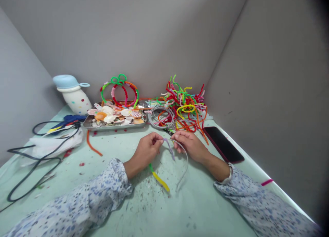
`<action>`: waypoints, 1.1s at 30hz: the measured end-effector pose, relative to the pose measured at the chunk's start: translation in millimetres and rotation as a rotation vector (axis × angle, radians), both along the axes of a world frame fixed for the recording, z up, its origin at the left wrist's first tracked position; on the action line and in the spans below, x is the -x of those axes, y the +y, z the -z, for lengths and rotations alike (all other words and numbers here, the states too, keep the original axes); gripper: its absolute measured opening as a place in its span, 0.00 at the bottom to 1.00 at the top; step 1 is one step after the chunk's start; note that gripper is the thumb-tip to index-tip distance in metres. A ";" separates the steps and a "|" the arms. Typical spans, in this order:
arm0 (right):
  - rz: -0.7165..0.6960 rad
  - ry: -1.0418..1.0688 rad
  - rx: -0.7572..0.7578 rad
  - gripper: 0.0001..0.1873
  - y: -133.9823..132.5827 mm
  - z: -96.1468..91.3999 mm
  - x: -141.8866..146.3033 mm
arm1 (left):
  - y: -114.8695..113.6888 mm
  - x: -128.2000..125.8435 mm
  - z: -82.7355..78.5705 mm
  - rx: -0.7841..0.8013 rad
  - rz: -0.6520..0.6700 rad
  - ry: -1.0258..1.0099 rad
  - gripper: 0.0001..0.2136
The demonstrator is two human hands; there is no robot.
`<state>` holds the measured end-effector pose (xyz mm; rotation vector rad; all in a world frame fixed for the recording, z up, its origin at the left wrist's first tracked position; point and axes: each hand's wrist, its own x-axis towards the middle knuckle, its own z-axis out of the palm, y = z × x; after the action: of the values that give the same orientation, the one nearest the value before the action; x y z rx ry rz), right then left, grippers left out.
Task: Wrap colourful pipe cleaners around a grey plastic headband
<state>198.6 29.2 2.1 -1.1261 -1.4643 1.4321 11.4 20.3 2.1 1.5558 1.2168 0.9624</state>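
In the middle of the table my left hand point(147, 149) pinches one part of a bent grey wire point(187, 160) between thumb and forefinger. A purple pipe cleaner point(170, 150) meets the wire at these fingertips, its loose end hanging down. Below the same hand a green and yellow fuzzy strip point(160, 181) sticks out; whether it joins the wire is hidden by the hand. My right hand point(191, 146) is closed at the wire just right of the purple piece, fingers curled. The wire arcs past it, its bare end pointing down toward the table.
Behind stand a metal tray point(115, 127) of shells, finished-looking pipe-cleaner hoops point(119, 91), a wire coil point(161, 117) and a pipe-cleaner heap point(185, 101). Right lies a phone point(223, 144). Left are a bottle point(74, 96), a black cable point(28, 184) and a plastic bag point(56, 144). Grey walls enclose the table.
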 end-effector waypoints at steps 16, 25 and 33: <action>0.008 -0.392 -0.540 0.09 -7.5 -6.9 3.8 | -2.5 -3.6 1.2 0.146 0.053 -0.147 0.07; 0.043 -0.459 -0.683 0.06 -6.7 -3.0 4.6 | -4.7 -3.6 -3.3 0.214 0.078 -0.156 0.06; -0.032 -0.457 -0.871 0.07 -2.6 0.6 -4.0 | 0.0 -0.6 4.2 0.273 0.143 -0.266 0.06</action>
<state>202.5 26.6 1.5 -0.8675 -2.1205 0.4177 12.0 20.3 -2.1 1.2386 0.9894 0.8409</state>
